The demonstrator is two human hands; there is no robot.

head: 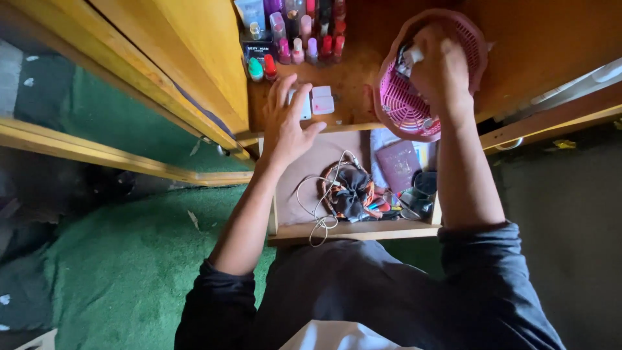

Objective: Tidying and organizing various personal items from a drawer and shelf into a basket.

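My right hand (442, 71) reaches into a pink plastic basket (403, 104) standing on a wooden shelf (353, 78), fingers closed around a small white item inside it. My left hand (285, 123) hovers open with spread fingers over the shelf's front edge, right beside two small white boxes (322, 101). Below the shelf an open wooden drawer (353, 230) holds a white cable (317, 207), dark and orange hair scrunchies (353, 191) and a maroon booklet (398, 163).
Several nail polish bottles and small cosmetics (304, 39) line the back of the shelf. An open wooden cabinet door (188, 58) stands at left. Green carpet (116, 259) covers the floor around my dark-sleeved arms.
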